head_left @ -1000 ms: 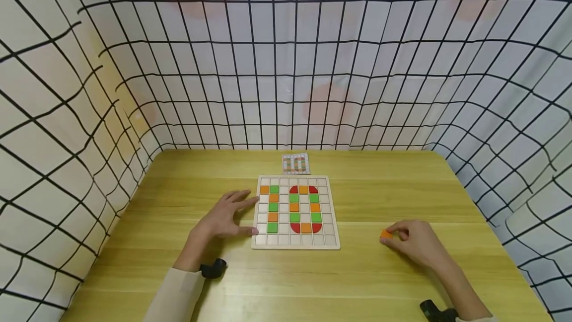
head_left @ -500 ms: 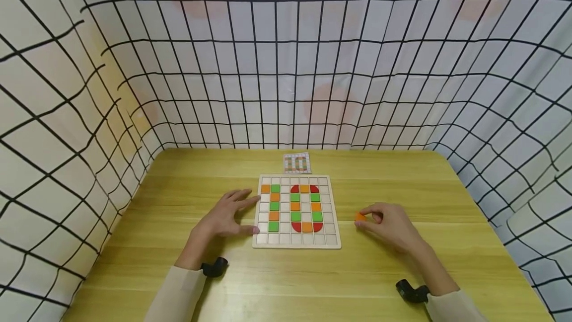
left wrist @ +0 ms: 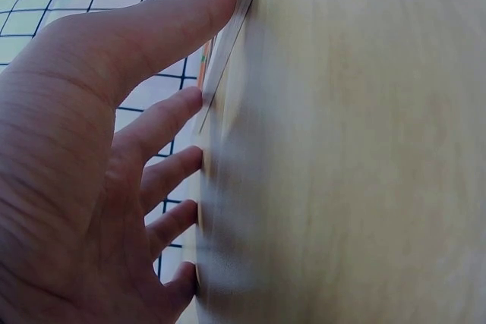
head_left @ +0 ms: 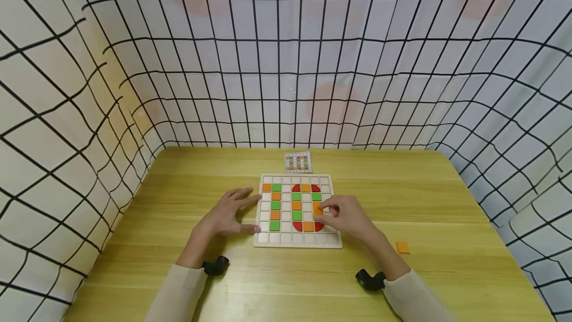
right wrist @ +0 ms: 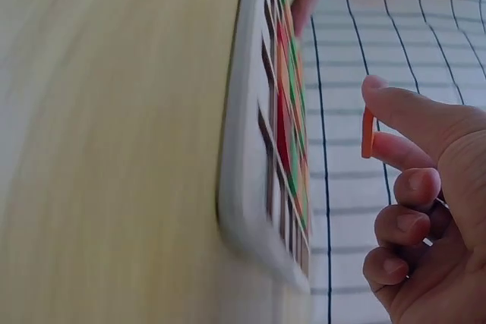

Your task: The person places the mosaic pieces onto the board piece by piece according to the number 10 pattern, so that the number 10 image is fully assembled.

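A square wooden grid board [head_left: 286,238] lies on the table, with green, orange and red tiles set in its cells in a "10" shape. My left hand [head_left: 225,215] is spread beside it, thumb and index finger at its left edge. Over the board's right side, my right hand [head_left: 346,216] pinches an orange square tile between thumb and index finger. The right wrist view shows this orange tile [right wrist: 367,133] edge-on, above the board's surface, with the other fingers curled. In the head view the right fingertips hide part of the "0".
Another orange square tile [head_left: 402,247] lies on the table to the right, near my right forearm. Behind the board is a small card [head_left: 298,162] printed with a similar pattern. A white curtain with black grid lines [head_left: 286,63] surrounds the table's back and sides.
My right hand has moved left from the table's right side to over the board, carrying the orange tile. The loose tile has come into view behind it. My left hand stays put.
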The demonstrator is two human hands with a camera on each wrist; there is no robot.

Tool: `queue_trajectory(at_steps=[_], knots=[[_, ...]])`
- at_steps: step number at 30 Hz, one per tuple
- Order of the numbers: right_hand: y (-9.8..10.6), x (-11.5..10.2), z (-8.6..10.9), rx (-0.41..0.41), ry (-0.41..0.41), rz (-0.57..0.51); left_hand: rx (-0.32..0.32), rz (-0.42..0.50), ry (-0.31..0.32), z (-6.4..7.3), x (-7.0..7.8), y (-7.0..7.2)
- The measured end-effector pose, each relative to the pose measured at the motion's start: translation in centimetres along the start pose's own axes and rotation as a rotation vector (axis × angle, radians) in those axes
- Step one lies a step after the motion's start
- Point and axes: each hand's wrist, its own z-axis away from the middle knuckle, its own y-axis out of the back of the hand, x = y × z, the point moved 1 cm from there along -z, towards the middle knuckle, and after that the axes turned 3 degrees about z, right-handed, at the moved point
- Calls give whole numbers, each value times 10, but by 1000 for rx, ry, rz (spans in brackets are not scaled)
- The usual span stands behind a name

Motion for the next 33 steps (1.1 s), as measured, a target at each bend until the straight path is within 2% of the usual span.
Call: queue_trajectory(at_steps=[11, 18, 25, 33], knots=[[-53, -38, -25, -88, 31, -14, -6, -8, 12, -1, 1, -1], [-76, -57, -37, -84, 70, -13, -17, -5, 25, -1, 2, 2], [-94, -72, -46, -131, 80, 76, -11, -14, 6, 0, 1, 2], [-101, -73, -48, -150, 61, 111, -16, -27, 5, -1, 0, 0]])
